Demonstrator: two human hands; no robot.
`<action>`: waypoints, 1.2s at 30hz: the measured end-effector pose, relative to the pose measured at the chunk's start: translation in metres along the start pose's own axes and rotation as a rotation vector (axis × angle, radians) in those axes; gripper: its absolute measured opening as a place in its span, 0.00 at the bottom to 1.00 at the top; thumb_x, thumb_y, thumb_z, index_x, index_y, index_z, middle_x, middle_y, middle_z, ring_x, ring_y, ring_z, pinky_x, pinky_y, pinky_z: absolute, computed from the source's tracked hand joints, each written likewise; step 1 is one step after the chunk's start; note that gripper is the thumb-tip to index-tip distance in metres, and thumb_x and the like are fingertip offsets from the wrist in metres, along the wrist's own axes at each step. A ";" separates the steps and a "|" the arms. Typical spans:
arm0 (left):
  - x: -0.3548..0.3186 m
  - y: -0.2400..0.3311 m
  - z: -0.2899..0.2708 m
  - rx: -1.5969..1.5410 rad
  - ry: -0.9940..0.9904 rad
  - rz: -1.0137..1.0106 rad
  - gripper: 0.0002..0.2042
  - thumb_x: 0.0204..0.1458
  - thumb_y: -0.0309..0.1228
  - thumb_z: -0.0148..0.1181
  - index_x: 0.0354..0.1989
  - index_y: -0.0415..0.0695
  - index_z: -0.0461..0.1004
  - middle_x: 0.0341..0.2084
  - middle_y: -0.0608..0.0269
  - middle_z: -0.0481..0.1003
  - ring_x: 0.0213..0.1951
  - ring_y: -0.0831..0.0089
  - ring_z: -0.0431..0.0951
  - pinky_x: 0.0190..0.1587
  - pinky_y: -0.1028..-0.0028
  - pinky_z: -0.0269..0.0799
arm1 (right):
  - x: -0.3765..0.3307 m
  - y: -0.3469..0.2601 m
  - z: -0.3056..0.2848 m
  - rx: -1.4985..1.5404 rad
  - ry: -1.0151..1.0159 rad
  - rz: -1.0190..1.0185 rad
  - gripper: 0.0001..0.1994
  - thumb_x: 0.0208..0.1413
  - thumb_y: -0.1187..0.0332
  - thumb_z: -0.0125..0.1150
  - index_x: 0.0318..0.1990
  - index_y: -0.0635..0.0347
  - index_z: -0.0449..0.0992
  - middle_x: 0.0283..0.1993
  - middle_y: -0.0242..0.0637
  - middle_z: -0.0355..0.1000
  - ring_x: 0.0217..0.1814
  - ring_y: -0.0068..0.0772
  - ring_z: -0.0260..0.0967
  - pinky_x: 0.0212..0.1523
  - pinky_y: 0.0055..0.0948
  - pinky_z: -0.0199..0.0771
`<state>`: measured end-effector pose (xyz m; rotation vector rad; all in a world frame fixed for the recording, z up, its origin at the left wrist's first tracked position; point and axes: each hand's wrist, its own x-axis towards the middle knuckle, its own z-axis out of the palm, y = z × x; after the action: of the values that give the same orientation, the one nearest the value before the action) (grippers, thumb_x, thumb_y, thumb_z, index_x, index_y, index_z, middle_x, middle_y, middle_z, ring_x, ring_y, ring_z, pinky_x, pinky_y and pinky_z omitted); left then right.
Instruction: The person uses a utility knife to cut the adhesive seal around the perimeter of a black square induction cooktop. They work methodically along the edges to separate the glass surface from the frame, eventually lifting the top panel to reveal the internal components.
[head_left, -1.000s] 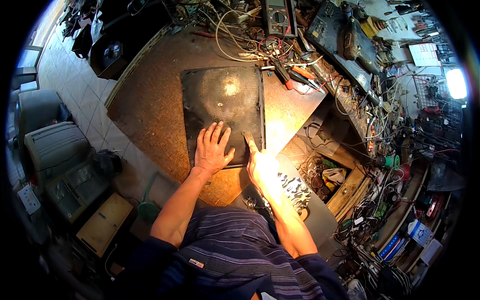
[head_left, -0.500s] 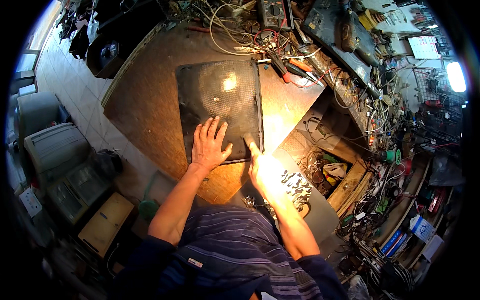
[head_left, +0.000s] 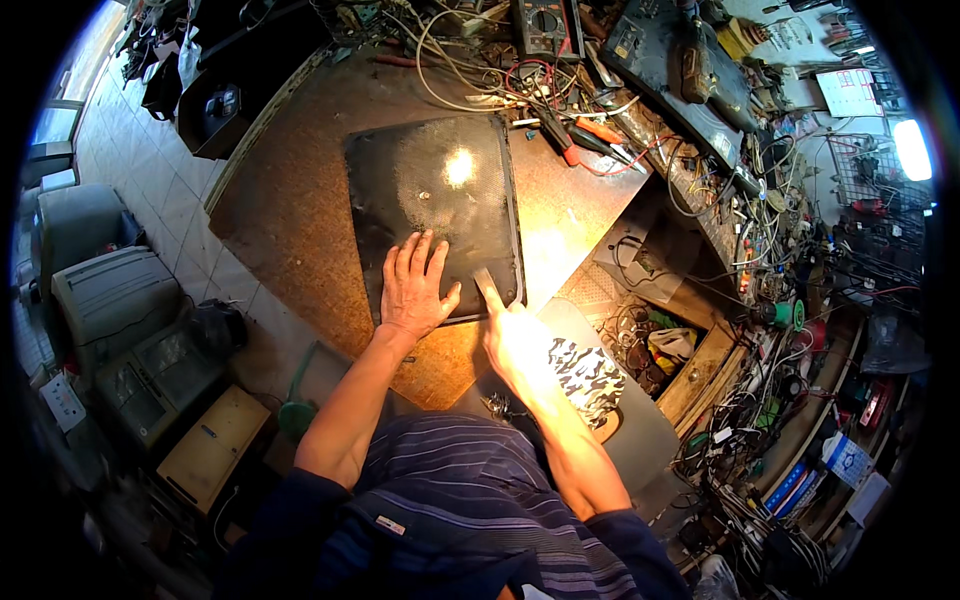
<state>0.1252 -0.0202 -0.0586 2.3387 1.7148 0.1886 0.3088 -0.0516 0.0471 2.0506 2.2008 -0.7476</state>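
Note:
A black rectangular panel (head_left: 440, 200) with a mesh-like, worn surface and a raised rim lies on the brown wooden tabletop (head_left: 290, 190). My left hand (head_left: 411, 290) rests flat on its near part, fingers spread and pointing away from me. By the panel's near right corner, my right hand (head_left: 513, 335) is closed on a short flat-bladed tool (head_left: 487, 290). The tool's pale end sticks out over the panel; its handle is hidden in my fingers, and strong light washes out much of that hand.
At the back, a multimeter (head_left: 549, 30), tangled cables and a pair of red-handled pliers (head_left: 562, 142) crowd the table. A wooden drawer (head_left: 690, 372) with wires stands right of the table. Old monitors (head_left: 108, 290) are on the left.
The panel has shifted slightly to the left, with my left hand staying on it. My right hand and its tool have also moved a little left; the tool's end shows more sharply now.

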 end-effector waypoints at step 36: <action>0.006 -0.001 0.002 -0.066 0.060 -0.036 0.41 0.48 0.46 0.70 0.69 0.41 0.61 0.71 0.50 0.60 0.74 0.52 0.54 0.76 0.47 0.47 | 0.061 0.023 -0.008 0.075 0.127 -0.045 0.23 0.61 0.71 0.57 0.65 0.58 0.73 0.32 0.56 0.77 0.29 0.55 0.79 0.31 0.44 0.80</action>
<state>0.1262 -0.0139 -0.0610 2.2759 1.7495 0.3073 0.3254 0.0087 0.0256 2.1468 2.3266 -0.7339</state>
